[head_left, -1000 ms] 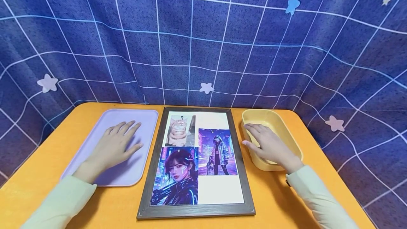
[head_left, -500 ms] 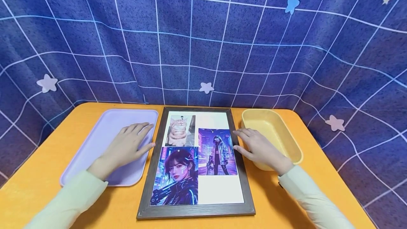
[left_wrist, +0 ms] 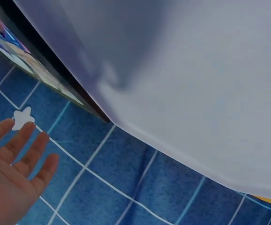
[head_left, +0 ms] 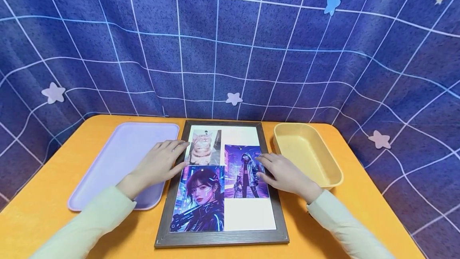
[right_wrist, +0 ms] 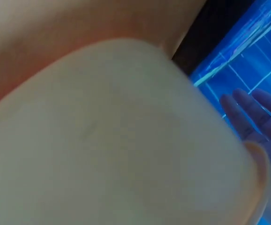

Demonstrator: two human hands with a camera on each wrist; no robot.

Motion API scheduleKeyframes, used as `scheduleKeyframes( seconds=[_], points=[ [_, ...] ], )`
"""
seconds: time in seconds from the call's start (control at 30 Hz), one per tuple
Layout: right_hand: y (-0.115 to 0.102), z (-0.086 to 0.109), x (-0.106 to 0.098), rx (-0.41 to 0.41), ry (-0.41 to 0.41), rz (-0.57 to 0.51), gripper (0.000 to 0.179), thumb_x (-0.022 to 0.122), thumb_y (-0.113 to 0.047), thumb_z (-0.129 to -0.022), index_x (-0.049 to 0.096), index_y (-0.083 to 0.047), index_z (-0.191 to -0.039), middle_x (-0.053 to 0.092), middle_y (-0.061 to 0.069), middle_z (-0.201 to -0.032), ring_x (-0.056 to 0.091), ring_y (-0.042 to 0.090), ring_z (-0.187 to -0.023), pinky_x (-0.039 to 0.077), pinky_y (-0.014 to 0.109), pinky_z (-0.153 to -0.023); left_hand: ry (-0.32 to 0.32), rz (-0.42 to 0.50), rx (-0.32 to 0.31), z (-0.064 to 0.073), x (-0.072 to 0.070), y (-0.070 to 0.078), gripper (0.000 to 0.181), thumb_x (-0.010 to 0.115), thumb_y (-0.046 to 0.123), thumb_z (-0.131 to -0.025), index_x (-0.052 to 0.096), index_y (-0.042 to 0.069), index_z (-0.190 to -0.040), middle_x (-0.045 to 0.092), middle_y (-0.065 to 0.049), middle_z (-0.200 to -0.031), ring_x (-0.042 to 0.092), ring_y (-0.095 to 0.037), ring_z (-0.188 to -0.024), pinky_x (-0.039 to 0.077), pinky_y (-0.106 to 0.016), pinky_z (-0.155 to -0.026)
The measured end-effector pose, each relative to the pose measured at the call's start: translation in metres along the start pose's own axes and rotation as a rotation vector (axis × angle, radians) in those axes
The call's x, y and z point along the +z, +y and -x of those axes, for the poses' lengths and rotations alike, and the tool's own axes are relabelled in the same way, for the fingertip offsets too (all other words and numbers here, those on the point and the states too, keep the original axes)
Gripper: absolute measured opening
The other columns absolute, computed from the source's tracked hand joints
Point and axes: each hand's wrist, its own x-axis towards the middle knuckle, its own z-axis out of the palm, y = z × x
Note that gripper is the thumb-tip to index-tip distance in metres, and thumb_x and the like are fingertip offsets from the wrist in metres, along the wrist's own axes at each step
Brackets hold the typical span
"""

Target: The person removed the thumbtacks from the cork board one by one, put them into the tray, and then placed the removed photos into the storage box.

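My left hand (head_left: pixel 158 165) reaches over the right side of the lilac tray (head_left: pixel 104 163), its fingertips overlapping the left border of a dark picture frame (head_left: pixel 223 238). Opposite it, my right hand (head_left: pixel 285 173) hovers over the frame's right border, fingertips above a picture of a hooded figure (head_left: pixel 246 179). Both hands have spread, relaxed fingers and hold nothing. On the frame's white backing also lie a cat photo (head_left: pixel 201 151) and a picture of a dark-haired figure in a black jacket (head_left: pixel 201 199). In the left wrist view, the fingers (left_wrist: pixel 30 152) are extended with no object in them.
A deep yellow bin (head_left: pixel 302 143) stands to the right of the frame, partly behind the right hand. An orange cloth (head_left: pixel 46 183) covers the table. Behind the table hangs a blue gridded curtain (head_left: pixel 230 59) with star shapes.
Both hands have moved inward toward the frame: the left from over the tray rightward, the right from over the bin leftward. Frame, tray and bin have stayed in place.
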Motion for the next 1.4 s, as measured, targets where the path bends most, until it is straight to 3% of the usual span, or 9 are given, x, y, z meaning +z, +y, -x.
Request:
scheduleKeyframes(
  seconds=[0.23,0.63,0.93,1.2,1.4],
  points=[
    [-0.006,-0.001,0.007,-0.057,0.023,0.022,0.04,0.064,-0.032,-0.083,0.06,-0.005,-0.113,0.063,0.006,-0.102,0.06,0.019,-0.093,0.049,0.036,-0.083,-0.014,0.023,0.024,-0.01,0.005,0.009,0.056,0.054,0.044,-0.087,0.049,0.006,-0.129,0.054,-0.014,-0.125,0.05,-0.033,-0.115,0.039,-0.051,-0.094],
    [-0.011,0.001,0.016,-0.029,-0.052,-0.017,0.041,0.062,-0.034,-0.084,0.061,-0.005,-0.112,0.063,0.006,-0.106,0.059,0.019,-0.097,0.049,0.035,-0.086,-0.041,0.11,0.032,-0.024,0.008,0.025,0.053,0.054,0.041,-0.088,0.049,0.008,-0.13,0.054,-0.014,-0.127,0.049,-0.031,-0.117,0.037,-0.049,-0.099],
    [-0.013,0.002,0.019,-0.011,-0.091,-0.05,0.036,0.06,-0.037,-0.085,0.063,-0.01,-0.109,0.062,0.001,-0.105,0.057,0.015,-0.097,0.048,0.033,-0.087,-0.049,0.09,0.076,-0.039,0.014,0.037,0.051,0.055,0.04,-0.088,0.051,0.01,-0.128,0.055,-0.009,-0.125,0.048,-0.031,-0.12,0.042,-0.048,-0.093],
    [-0.012,0.003,0.024,-0.009,-0.092,-0.093,0.033,0.06,-0.037,-0.085,0.065,-0.012,-0.106,0.059,-0.002,-0.103,0.054,0.013,-0.096,0.048,0.031,-0.086,-0.079,0.093,0.088,-0.05,0.024,0.046,0.05,0.054,0.042,-0.088,0.051,0.011,-0.127,0.057,-0.008,-0.122,0.051,-0.027,-0.118,0.032,-0.049,-0.104],
    [-0.013,0.004,0.025,-0.003,-0.08,-0.136,0.031,0.062,-0.035,-0.084,0.065,-0.012,-0.105,0.058,-0.003,-0.103,0.051,0.012,-0.095,0.046,0.03,-0.083,-0.1,0.102,0.093,-0.059,0.031,0.055,0.048,0.053,0.041,-0.089,0.051,0.012,-0.127,0.057,-0.007,-0.122,0.053,-0.026,-0.114,0.039,-0.048,-0.099]
  ],
)
